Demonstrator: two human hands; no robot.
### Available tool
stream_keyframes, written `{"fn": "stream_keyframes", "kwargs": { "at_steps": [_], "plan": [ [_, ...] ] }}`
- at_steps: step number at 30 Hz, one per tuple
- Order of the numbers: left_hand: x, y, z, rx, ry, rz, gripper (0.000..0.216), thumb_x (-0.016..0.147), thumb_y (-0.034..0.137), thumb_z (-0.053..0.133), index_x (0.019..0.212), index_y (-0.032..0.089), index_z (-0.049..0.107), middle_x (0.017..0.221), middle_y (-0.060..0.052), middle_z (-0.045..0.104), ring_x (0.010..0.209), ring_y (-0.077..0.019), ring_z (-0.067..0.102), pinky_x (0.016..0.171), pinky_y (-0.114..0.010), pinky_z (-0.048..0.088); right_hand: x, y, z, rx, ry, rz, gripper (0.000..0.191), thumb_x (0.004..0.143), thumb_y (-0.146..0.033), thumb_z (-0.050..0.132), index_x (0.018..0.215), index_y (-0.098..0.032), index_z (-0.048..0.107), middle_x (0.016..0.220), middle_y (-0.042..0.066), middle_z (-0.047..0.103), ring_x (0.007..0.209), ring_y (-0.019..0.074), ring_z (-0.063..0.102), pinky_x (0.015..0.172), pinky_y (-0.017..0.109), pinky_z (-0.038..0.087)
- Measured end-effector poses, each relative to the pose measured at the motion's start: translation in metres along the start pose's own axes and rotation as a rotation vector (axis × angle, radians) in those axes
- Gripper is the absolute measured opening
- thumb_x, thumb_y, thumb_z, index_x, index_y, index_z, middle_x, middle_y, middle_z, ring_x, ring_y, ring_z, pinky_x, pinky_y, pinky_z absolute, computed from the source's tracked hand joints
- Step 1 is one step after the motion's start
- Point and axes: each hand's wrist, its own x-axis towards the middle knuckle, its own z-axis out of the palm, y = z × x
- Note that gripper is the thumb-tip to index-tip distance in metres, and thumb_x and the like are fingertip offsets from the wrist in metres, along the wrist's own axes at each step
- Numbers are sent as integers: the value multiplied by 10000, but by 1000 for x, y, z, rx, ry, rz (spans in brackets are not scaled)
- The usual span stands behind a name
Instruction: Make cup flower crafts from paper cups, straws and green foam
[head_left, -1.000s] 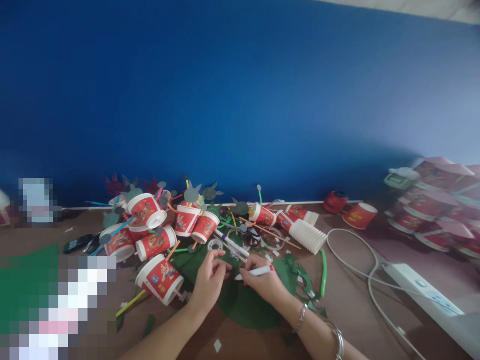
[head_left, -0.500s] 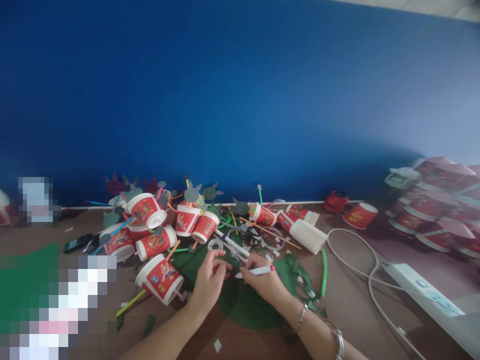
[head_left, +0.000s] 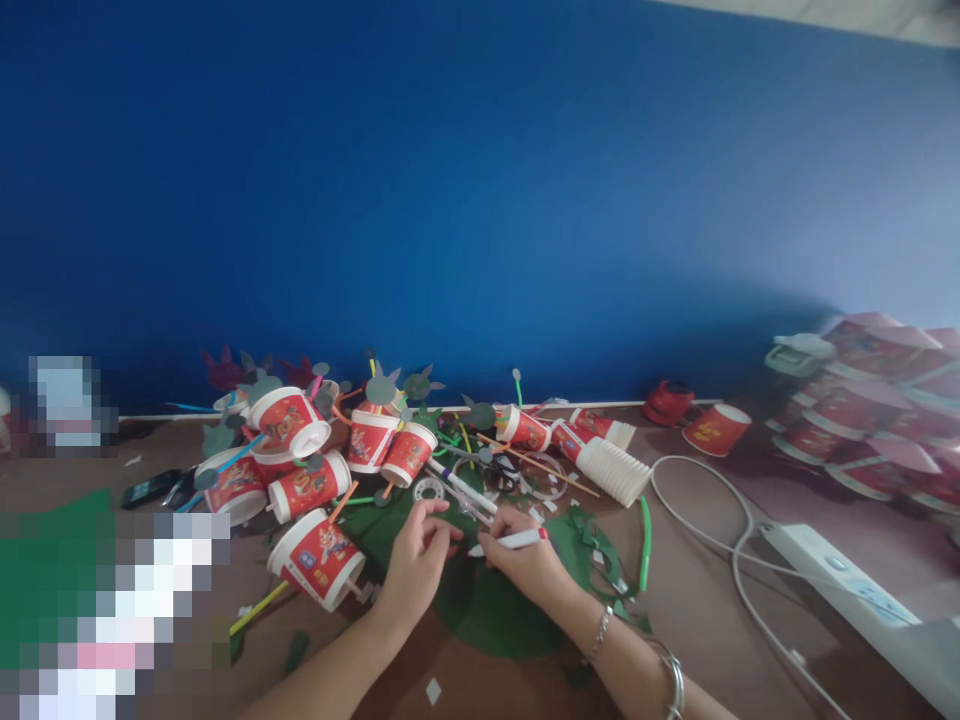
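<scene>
My right hand (head_left: pixel 517 555) grips a white marker (head_left: pixel 519 540) with a red end. The marker's bare tip points left, close to the fingertips of my left hand (head_left: pixel 424 550). The fingers of my left hand are bent inward, thumb and fingertips close together; what they pinch, if anything, is too small and dark to make out. Both hands are over a large sheet of green paper (head_left: pixel 495 625). Just beyond them lie a roll of clear tape (head_left: pixel 429 490) and another white marker with a purple end (head_left: pixel 465 490).
Red-and-white paper cups (head_left: pixel 319 560) with straws and dark paper cutouts crowd the left and middle. A stack of cups (head_left: pixel 611 470) lies behind my right hand. A power strip (head_left: pixel 840 575), its white cable (head_left: pixel 739 560) and a pile of red cups (head_left: pixel 862 420) are at right.
The whole view has shifted very slightly. Both hands and the marker keep nearly the same position.
</scene>
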Motion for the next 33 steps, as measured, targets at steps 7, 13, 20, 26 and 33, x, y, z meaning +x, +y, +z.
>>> {"fn": "stream_keyframes", "kwargs": {
  "at_steps": [7,13,20,26,33],
  "plan": [
    [-1,1,-1,-18,-5,0,253,747,277,512,981,187,480,718,-16,636,778,-199,639,731,-345,531,1,3,2,-3,8,-17,177,696,-228,555,554,-199,454,462,-40,557,434,99,484,420,185,336],
    [-2,3,0,-23,1,-9,250,744,286,522,974,193,492,722,-12,635,789,-200,643,733,-337,527,1,1,2,-5,7,-9,182,700,-227,557,551,-194,458,467,-37,565,440,96,485,425,182,337],
    [-1,0,0,-31,2,1,246,752,286,518,979,193,495,720,-11,634,793,-200,645,737,-339,527,0,-1,1,-7,10,-17,176,690,-208,563,546,-196,464,466,-40,574,442,98,495,429,182,346],
    [-1,3,0,-32,6,-8,247,742,287,521,969,193,497,706,-8,632,787,-203,645,724,-337,530,0,-4,0,12,-4,4,180,687,-219,563,542,-197,459,460,-42,561,429,100,497,421,184,341],
    [-2,3,-1,-11,-2,-8,248,751,287,514,978,188,488,711,-13,632,774,-202,645,731,-343,530,1,-1,2,4,1,2,180,686,-221,571,540,-194,469,465,-46,568,432,94,492,423,182,338]
  ]
}}
